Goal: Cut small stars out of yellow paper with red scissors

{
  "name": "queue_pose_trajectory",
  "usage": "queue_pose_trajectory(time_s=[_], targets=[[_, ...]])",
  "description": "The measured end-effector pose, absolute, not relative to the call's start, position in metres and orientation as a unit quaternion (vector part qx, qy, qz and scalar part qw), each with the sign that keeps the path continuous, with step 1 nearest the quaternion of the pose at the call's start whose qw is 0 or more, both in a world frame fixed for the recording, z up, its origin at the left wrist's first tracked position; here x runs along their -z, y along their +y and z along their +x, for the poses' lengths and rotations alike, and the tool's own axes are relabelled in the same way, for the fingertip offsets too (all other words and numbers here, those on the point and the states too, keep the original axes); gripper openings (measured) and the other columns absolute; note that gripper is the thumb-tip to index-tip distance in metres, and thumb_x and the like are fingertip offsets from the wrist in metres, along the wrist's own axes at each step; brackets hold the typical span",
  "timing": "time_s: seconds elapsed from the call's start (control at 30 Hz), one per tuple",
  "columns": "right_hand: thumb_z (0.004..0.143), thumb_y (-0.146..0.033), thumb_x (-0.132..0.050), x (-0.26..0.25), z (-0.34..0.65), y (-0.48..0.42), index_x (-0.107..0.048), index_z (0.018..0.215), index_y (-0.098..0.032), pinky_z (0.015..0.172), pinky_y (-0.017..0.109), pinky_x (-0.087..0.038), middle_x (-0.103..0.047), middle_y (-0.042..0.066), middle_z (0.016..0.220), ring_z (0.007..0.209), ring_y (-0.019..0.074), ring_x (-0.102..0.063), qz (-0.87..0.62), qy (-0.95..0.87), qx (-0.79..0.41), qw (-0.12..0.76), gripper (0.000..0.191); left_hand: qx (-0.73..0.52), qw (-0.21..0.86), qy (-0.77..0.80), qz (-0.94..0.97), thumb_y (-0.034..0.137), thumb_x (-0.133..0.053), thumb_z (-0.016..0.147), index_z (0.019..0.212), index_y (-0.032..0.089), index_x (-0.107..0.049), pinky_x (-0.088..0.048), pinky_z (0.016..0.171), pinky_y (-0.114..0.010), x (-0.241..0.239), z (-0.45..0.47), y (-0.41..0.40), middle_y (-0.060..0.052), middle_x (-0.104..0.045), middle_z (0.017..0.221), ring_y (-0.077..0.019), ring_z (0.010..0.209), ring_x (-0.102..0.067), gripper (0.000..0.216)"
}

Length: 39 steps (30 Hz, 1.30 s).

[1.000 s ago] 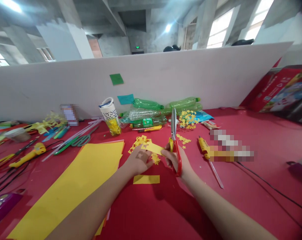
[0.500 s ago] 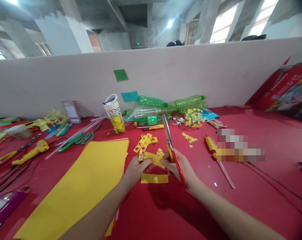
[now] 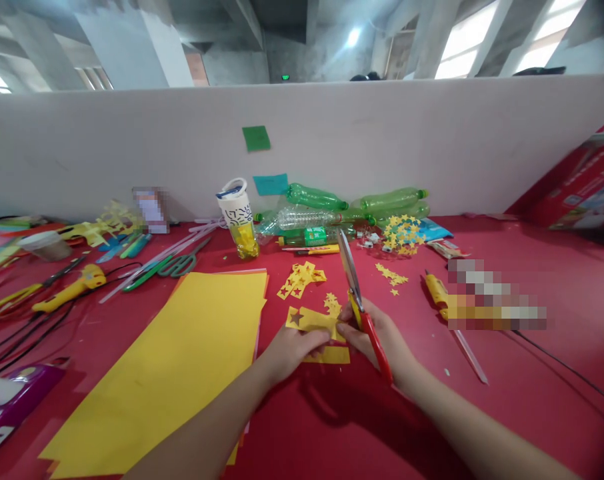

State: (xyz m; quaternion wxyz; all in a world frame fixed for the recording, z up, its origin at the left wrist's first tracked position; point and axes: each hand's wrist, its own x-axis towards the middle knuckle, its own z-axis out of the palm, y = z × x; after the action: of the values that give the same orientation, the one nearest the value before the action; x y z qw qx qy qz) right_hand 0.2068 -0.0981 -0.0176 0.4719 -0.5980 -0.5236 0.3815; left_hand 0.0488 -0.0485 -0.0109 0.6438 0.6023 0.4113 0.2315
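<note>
Short of the surface's far edge, left grip pinches the strip; right grip clamps scissors. Probably light and bendy, the strip is best held clear of its star hole.

A: What lies along the white partition?
B: Plastic bottles, mostly green, on their sides, with a white cup standing left of them.
A: Anything on the partition itself?
B: A green paper square, above a blue piece.
A: And far left?
B: Something purple, perhaps a dispenser; it's cut off, so I'm unsure.
</note>
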Motion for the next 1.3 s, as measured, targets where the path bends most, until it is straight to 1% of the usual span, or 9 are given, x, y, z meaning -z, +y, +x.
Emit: queue_pose_trajectory(time_s=[0.1,0.2,0.27,0.4,0.5,0.63,0.93,1.1,1.3], targets=[[0.072,-0.029,-0.06,0.013,0.208,-0.098,-0.045,0.075,-0.021,0.046,0.02,-0.036,-0.045,-0.007,0.058,0.048,0.009,-0.043,-0.596,-0.526,-0.386,0.468,0.017,-0.247,0.641,0.411,0.599,0.023,-0.058,0.066,0.055,0.017,-0.057,-0.034,0.052,-0.024,0.007,0.05,-0.051,0.003,-0.048,0.051,-0.0113,0.052,-0.042,0.012],[0.076,-0.039,-0.057,0.006,0.211,-0.098,-0.042,0.07,-0.021,0.042,0.019,-0.033,-0.044,-0.007,0.054,0.042,0.0079,-0.04,-0.601,-0.531,-0.409,0.435,0.025,-0.3,0.635,0.429,0.567,0.03,-0.059,0.069,0.053,0.016,-0.058,-0.035,0.053,-0.024,0.011,0.049,-0.046,0.003,-0.049,0.049,-0.0112,0.051,-0.043,0.021],[0.079,-0.044,-0.052,0.003,0.212,-0.099,-0.04,0.066,-0.02,0.04,0.019,-0.03,-0.041,-0.007,0.052,0.04,0.0074,-0.038,-0.609,-0.544,-0.424,0.392,0.03,-0.384,0.628,0.423,0.528,0.037,-0.059,0.072,0.058,0.015,-0.063,-0.037,0.055,-0.024,0.017,0.046,-0.039,0.001,-0.053,0.052,-0.0114,0.053,-0.047,0.026],[0.079,-0.048,-0.054,0.005,0.214,-0.102,-0.042,0.068,-0.02,0.045,0.02,-0.03,-0.041,-0.006,0.056,0.049,0.0088,-0.039,-0.622,-0.622,-0.376,0.293,0.032,-0.531,0.622,0.383,0.429,0.034,-0.064,0.069,0.069,0.014,-0.067,-0.036,0.05,-0.021,0.026,0.042,-0.023,0.0,-0.057,0.056,-0.0093,0.053,-0.047,0.021],[0.08,-0.049,-0.054,0.007,0.214,-0.105,-0.041,0.068,-0.02,0.047,0.02,-0.027,-0.039,-0.006,0.057,0.051,0.009,-0.036,-0.627,-0.663,-0.334,0.237,0.034,-0.576,0.618,0.381,0.375,0.033,-0.066,0.068,0.069,0.013,-0.067,-0.036,0.05,-0.02,0.024,0.04,-0.019,0.001,-0.057,0.056,-0.0082,0.053,-0.048,0.02],[0.082,-0.052,-0.05,0.005,0.214,-0.109,-0.039,0.065,-0.02,0.044,0.019,-0.023,-0.036,-0.006,0.054,0.049,0.0084,-0.033,-0.625,-0.67,-0.352,0.19,0.037,-0.596,0.589,0.392,0.379,0.034,-0.065,0.069,0.064,0.013,-0.065,-0.037,0.051,-0.021,0.021,0.039,-0.02,0.001,-0.056,0.054,-0.0082,0.052,-0.048,0.021],[0.083,-0.054,-0.047,-0.006,0.21,-0.113,-0.042,0.068,-0.019,0.041,0.018,-0.027,-0.042,-0.005,0.056,0.046,0.0081,-0.042,-0.609,-0.63,-0.444,0.189,0.038,-0.587,0.535,0.395,0.462,0.032,-0.059,0.074,0.057,0.015,-0.06,-0.038,0.052,-0.024,0.022,0.041,-0.025,0.001,-0.055,0.052,-0.0102,0.051,-0.049,0.024],[0.082,-0.056,-0.047,0.002,0.208,-0.113,-0.043,0.07,-0.019,0.036,0.017,-0.03,-0.041,-0.007,0.048,0.036,0.0069,-0.04,-0.593,-0.588,-0.506,0.215,0.039,-0.594,0.534,0.373,0.473,0.029,-0.058,0.076,0.059,0.015,-0.059,-0.038,0.053,-0.023,0.021,0.041,-0.027,0.002,-0.054,0.053,-0.0093,0.052,-0.047,0.022],[0.082,-0.057,-0.047,0.006,0.207,-0.114,-0.046,0.069,-0.019,0.033,0.016,-0.029,-0.039,-0.008,0.042,0.031,0.0058,-0.037,-0.581,-0.571,-0.527,0.243,0.04,-0.595,0.523,0.386,0.472,0.031,-0.059,0.075,0.058,0.015,-0.059,-0.038,0.051,-0.024,0.017,0.044,-0.032,0.001,-0.054,0.052,-0.0099,0.05,-0.048,0.023]])
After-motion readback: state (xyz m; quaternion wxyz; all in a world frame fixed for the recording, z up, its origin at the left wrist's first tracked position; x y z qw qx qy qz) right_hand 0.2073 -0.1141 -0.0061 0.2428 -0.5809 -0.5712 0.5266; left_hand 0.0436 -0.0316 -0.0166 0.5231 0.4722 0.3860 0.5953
